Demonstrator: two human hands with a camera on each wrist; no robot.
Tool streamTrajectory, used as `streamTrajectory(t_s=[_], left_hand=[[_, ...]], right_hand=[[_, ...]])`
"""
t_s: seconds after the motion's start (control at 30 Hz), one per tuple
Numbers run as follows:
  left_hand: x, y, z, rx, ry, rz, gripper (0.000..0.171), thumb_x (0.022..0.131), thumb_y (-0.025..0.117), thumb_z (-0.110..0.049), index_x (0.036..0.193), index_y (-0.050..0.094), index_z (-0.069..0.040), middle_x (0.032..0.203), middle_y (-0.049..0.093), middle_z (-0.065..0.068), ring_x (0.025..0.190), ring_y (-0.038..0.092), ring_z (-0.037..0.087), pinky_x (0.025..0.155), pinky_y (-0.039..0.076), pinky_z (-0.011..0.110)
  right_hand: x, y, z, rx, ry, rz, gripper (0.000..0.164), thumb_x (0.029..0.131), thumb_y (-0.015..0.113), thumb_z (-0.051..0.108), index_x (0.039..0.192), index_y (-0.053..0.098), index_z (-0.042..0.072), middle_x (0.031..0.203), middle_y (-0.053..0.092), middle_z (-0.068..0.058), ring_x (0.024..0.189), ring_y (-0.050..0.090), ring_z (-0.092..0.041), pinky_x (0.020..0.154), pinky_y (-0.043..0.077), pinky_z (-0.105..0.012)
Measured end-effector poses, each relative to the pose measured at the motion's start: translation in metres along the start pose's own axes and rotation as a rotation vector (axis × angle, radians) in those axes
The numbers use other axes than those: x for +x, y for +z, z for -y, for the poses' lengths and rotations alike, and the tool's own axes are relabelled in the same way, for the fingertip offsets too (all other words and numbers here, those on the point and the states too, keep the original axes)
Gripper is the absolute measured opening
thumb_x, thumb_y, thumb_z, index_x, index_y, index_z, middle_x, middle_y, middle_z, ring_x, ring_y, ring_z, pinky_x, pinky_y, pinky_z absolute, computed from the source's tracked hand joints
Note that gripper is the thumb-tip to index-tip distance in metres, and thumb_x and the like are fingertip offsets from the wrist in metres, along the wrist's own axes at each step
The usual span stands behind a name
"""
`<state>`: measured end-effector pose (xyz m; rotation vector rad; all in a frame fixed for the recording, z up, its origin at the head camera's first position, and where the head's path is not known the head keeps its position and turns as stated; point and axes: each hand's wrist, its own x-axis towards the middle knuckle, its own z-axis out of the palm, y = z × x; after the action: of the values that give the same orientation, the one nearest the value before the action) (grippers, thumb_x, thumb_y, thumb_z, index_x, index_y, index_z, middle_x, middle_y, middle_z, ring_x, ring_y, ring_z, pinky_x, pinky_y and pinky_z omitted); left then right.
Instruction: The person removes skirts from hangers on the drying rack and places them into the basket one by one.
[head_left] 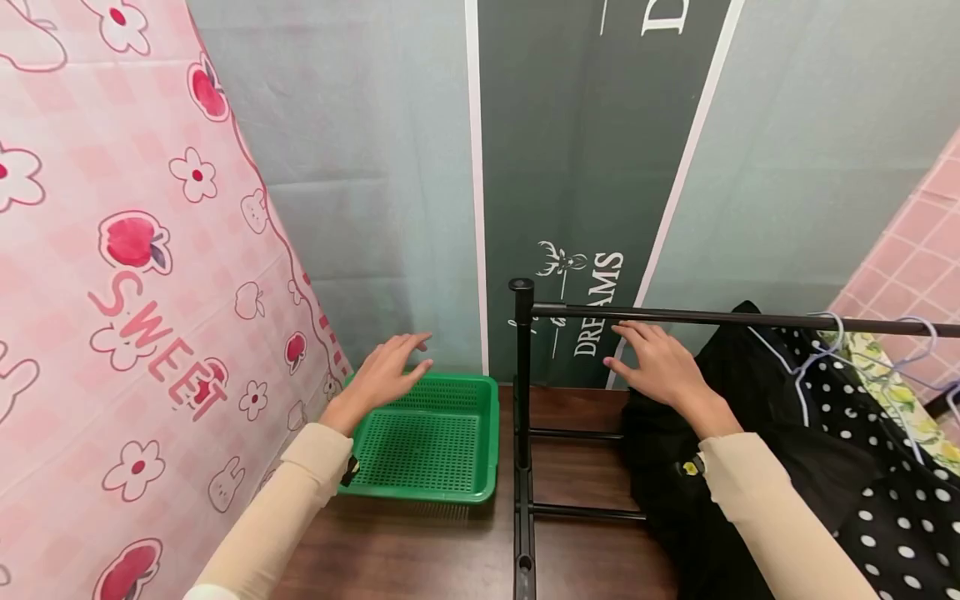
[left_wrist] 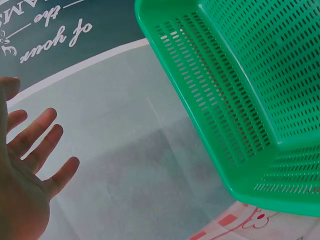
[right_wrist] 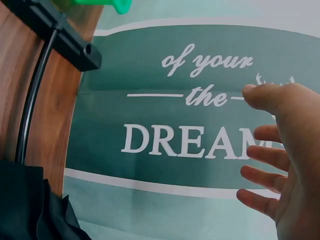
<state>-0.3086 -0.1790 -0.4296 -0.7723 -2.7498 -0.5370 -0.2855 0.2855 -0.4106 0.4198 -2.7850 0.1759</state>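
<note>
My left hand (head_left: 385,372) hovers over the back left part of a green plastic basket (head_left: 491,442), fingers extended and nothing held. In the left wrist view that hand (left_wrist: 30,165) shows spread fingers, with the perforated basket (left_wrist: 200,120) off to its right. The basket's inside looks bare. My right hand (head_left: 663,367) is raised near the top bar of a black clothes rack (head_left: 600,312), left of the hanging clothes. Its fingers are apart and hold nothing; in the right wrist view the hand (right_wrist: 295,150) appears against the printed backdrop.
Black clothing (head_left: 660,467), a polka-dot garment (head_left: 885,517) and a yellow floral one (head_left: 870,358) hang at right on pale hangers (head_left: 813,358). The rack's post (head_left: 523,400) stands between basket and clothes on a wooden surface (head_left: 397,558). A pink curtain (head_left: 187,292) borders the left.
</note>
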Motion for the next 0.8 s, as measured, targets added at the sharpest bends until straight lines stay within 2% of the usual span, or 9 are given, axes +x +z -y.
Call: streamTrajectory(t_s=[0.13, 0.5, 0.8], left_hand=[[-0.001, 0.003, -0.004, -0.032, 0.014, -0.018, 0.050, 0.100, 0.054, -0.040, 0.146, 0.044, -0.026, 0.122, 0.063, 0.001, 0.117, 0.058, 0.025, 0.093, 0.047, 0.050], [-0.004, 0.009, -0.013, -0.102, 0.026, -0.082, 0.049, 0.099, 0.059, -0.033, 0.145, 0.046, -0.024, 0.117, 0.067, 0.001, 0.109, 0.063, 0.023, 0.087, 0.051, 0.047], [-0.004, 0.015, -0.022, -0.119, 0.072, -0.143, 0.043, 0.100, 0.056, -0.034, 0.142, 0.050, -0.024, 0.107, 0.067, -0.005, 0.094, 0.065, 0.012, 0.069, 0.051, 0.032]], right_hand=[[-0.003, -0.004, 0.004, 0.017, 0.003, -0.016, 0.065, 0.090, 0.067, 0.047, 0.142, 0.050, 0.013, 0.149, 0.045, -0.014, 0.132, 0.045, -0.038, 0.101, 0.041, -0.059], [-0.006, -0.021, 0.016, 0.060, 0.006, -0.019, 0.060, 0.093, 0.064, 0.042, 0.144, 0.047, 0.015, 0.145, 0.049, -0.014, 0.128, 0.049, -0.037, 0.087, 0.048, -0.058], [-0.012, -0.025, 0.022, 0.069, -0.010, -0.063, 0.044, 0.092, 0.066, 0.038, 0.129, 0.058, 0.015, 0.139, 0.053, -0.012, 0.123, 0.053, -0.033, 0.081, 0.051, -0.053]])
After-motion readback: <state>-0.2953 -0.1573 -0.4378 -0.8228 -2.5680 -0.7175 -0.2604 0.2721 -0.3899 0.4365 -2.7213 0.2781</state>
